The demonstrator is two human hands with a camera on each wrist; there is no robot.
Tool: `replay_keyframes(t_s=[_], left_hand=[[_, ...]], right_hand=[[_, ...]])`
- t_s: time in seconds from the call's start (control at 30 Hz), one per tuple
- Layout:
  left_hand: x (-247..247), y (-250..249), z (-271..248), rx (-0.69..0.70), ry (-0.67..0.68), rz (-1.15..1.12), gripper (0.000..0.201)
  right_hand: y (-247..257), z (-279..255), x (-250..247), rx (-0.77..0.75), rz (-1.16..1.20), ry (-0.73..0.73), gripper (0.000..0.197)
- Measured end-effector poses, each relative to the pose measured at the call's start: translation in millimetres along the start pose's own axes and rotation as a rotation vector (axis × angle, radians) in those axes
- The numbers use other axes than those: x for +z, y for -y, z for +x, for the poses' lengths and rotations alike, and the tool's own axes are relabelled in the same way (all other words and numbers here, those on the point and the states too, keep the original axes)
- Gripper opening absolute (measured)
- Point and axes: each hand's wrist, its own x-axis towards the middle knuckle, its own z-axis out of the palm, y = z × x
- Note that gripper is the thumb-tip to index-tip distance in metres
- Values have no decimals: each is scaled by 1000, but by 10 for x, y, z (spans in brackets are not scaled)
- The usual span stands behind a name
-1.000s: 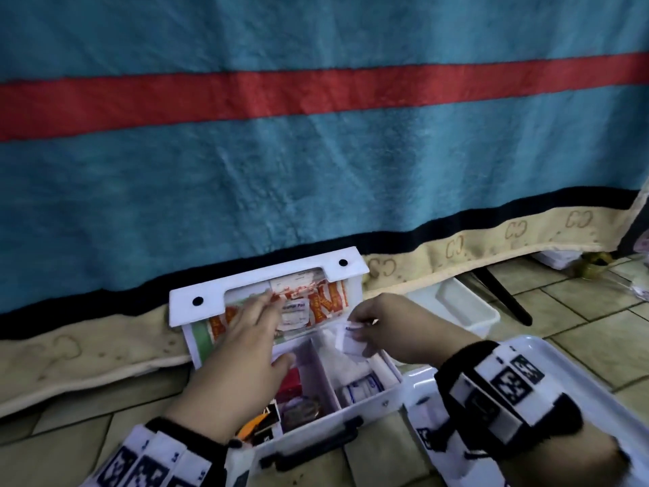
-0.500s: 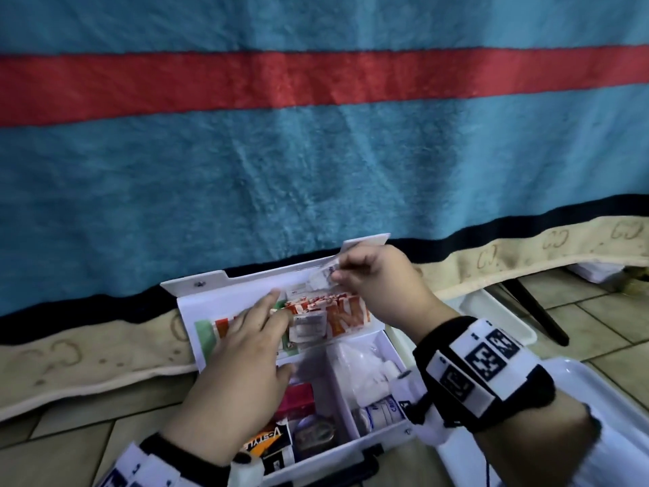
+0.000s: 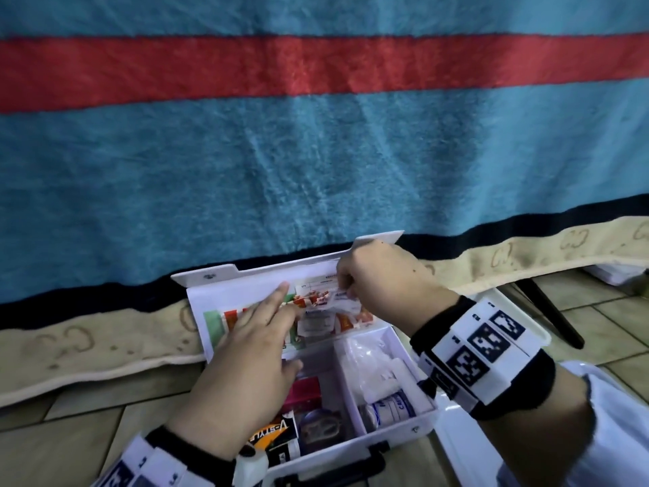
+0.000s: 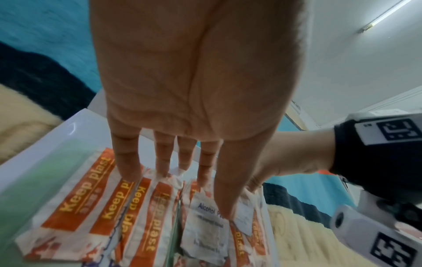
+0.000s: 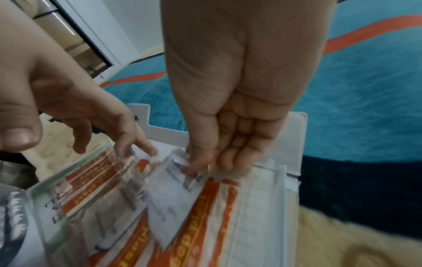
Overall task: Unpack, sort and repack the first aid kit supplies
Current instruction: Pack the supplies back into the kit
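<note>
The white first aid kit [image 3: 426, 425] lies open on the tiled floor, its lid [image 3: 210, 286] leaning back against a blanket. A clear pocket in the lid holds orange-and-white "Keep plast" plaster strips [image 4: 91, 195] and alcohol pad sachets [image 4: 205, 231]. My left hand [image 3: 281, 304] lays straight fingers [image 4: 128, 168] on the plasters and pocket front. My right hand [image 3: 346, 288] pinches a small white alcohol pad sachet [image 5: 169, 198] at the pocket's top edge, its other fingers curled. The sachet's lower part sits among the plasters [image 5: 200, 225].
In the base lie a rolled bandage [image 3: 389, 405], white gauze packs [image 3: 365, 360], a pink packet [image 3: 305, 391] and a black-and-orange packet [image 3: 270, 434]. A white tray [image 3: 467, 448] lies to the right, a white tub [image 3: 509, 311] behind it, near a black leg [image 3: 551, 318].
My right hand has lifted a white sachet from over the right compartment up to the top of the lid pocket. The left hand has stayed on the lid.
</note>
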Motion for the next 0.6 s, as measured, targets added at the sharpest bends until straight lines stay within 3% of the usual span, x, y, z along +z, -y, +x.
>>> replay_keyframes(t_s=[0.17, 0.6], left_hand=[[64, -61, 58, -35, -12, 99, 61], [77, -156, 133, -88, -13, 212, 53]], right_hand=[[103, 70, 4, -9, -152, 51, 24], [107, 51, 42, 20, -183, 57, 28]])
